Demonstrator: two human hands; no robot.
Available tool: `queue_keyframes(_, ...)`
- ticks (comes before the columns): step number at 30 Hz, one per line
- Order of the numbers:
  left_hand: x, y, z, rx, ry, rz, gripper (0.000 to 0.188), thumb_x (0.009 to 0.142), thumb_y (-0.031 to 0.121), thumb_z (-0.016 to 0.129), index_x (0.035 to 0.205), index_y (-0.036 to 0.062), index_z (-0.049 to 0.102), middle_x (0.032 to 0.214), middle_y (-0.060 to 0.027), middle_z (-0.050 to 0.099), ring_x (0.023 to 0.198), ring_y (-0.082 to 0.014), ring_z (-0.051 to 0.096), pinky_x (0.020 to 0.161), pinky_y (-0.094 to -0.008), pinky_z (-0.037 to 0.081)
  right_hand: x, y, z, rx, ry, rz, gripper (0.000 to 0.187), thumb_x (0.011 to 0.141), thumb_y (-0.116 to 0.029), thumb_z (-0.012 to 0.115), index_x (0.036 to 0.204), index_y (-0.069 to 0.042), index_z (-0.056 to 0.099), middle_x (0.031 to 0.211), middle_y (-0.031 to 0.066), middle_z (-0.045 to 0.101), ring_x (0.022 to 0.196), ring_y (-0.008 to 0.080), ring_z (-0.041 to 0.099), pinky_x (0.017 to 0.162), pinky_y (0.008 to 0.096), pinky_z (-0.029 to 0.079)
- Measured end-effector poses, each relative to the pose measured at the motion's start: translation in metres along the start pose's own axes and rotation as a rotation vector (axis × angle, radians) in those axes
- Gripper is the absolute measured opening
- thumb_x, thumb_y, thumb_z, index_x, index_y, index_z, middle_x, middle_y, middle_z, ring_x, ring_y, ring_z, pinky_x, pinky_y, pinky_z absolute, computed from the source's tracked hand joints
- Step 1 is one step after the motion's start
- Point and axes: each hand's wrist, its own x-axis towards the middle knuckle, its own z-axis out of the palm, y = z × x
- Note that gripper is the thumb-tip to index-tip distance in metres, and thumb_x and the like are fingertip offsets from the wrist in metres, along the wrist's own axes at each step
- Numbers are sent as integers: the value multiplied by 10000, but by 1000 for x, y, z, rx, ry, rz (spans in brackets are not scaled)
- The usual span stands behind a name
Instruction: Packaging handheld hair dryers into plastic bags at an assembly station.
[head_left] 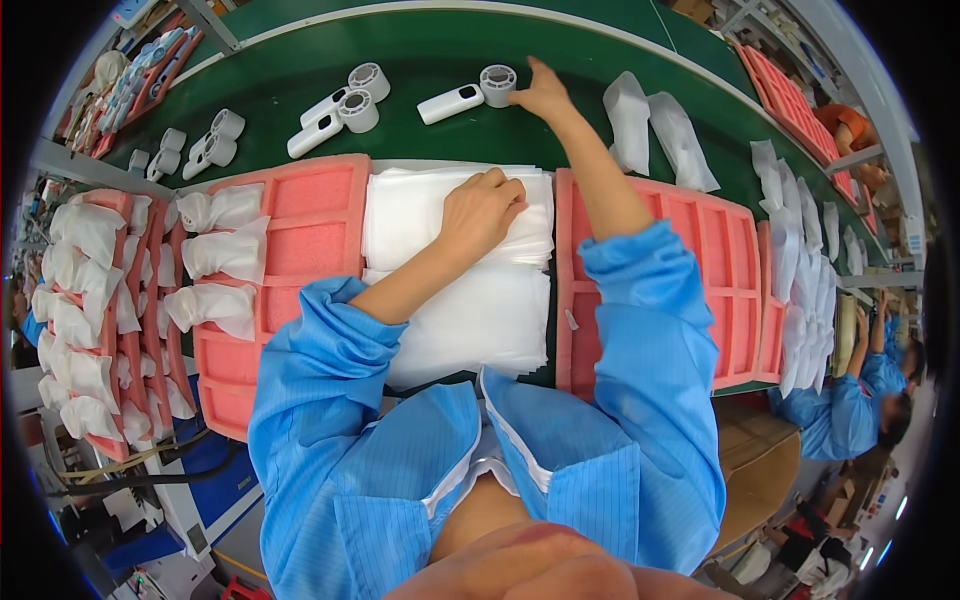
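My left hand (484, 212) lies on the upper stack of thin white bags (400, 215), its fingers curled and closed on the top bag; the fingertips are partly hidden. Farther out, my right hand (544, 92) is open, thumb and fingers apart, at the round grey head of a white handheld fan (450, 104). Whether it touches the fan, I cannot tell. A second stack of white bags (470, 320) lies nearer my chest.
Several more fans (316, 136) lie on the green bench (430, 60). Pink foam trays (312, 205) flank the bags; the left one holds bagged items (225, 257). Two bagged items (628, 125) lie beyond the right tray (700, 260). A co-worker in blue (840, 410) is at right.
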Motion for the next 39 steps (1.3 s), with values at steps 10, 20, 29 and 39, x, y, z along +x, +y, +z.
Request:
queue_keyframes(10, 7, -24, -17, -584, -41, -304, 108, 808, 143, 731, 833, 56, 672, 802, -22, 633, 623, -131, 543, 592, -268, 442, -22, -40, -51, 578, -243, -7, 650, 598, -171, 793, 1166, 27, 547, 992, 123, 640, 866, 178, 631, 720, 289, 512)
queue_keyframes(20, 22, -15, -72, -916, -26, -477, 94, 875, 129, 711, 887, 43, 675, 847, 20, 644, 727, -47, 536, 668, -194, 421, -122, -49, -212, 577, -25, -200, 508, 612, -107, 759, 1072, -36, 557, 947, 65, 631, 865, 141, 599, 801, 286, 482)
queue_keyframes(29, 21, 9, -98, -1176, 187, -495, 121, 944, 152, 623, 1018, 62, 593, 922, -19, 650, 786, -78, 563, 714, -216, 441, -134, -93, -148, 545, -139, -466, 613, 573, 35, 758, 1143, -34, 543, 1078, 82, 568, 935, 196, 602, 850, 277, 482)
queue_keyframes(39, 12, 27, -104, -1175, 339, -321, 121, 938, 36, 576, 1059, 37, 581, 981, -55, 624, 856, -127, 602, 792, -261, 488, -153, -125, -110, 214, 64, -635, 847, 574, 35, 789, 1362, -68, 497, 1074, 120, 523, 927, 293, 581, 675, 350, 528)
